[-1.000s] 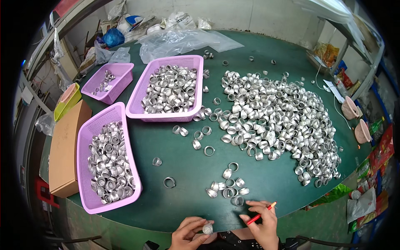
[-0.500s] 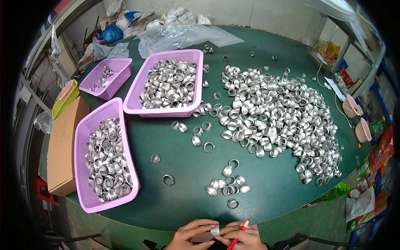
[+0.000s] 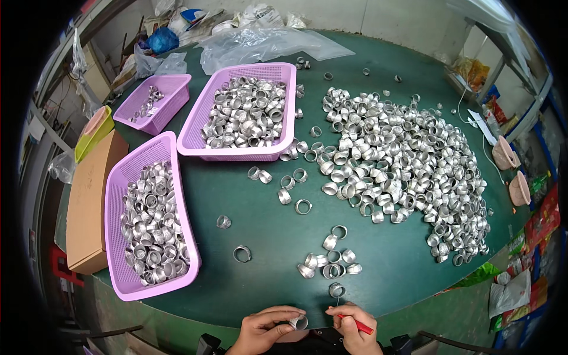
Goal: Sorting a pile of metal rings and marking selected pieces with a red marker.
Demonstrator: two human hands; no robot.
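Observation:
Near the table's front edge, my left hand (image 3: 260, 332) is closed on a silvery metal ring (image 3: 300, 323), its open end turned toward my right hand. My right hand (image 3: 350, 336) grips a slim tool with a red handle (image 3: 362, 327). A thin shaft seems to stick out from its fingers toward a loose ring (image 3: 337, 290) on the table; whether it touches that ring I cannot tell. Just beyond lies a small group of similar rings (image 3: 333, 270). A single ring (image 3: 242, 254) rests farther left. On the right spreads a large heap of rings (image 3: 408, 160).
Pink-purple plastic baskets stand on the left: a near one (image 3: 111, 236) and a far one (image 3: 183, 133), both full of rings, and a smaller one (image 3: 171, 103) holding a few. A cardboard box (image 3: 89, 207) stands beside them. Clear plastic sheeting (image 3: 266, 47) covers the back edge.
My hands have come apart, the right moving away from the ring in my left. The red-handled tool has swung round, its handle now slanting down to the right. The view has shifted slightly.

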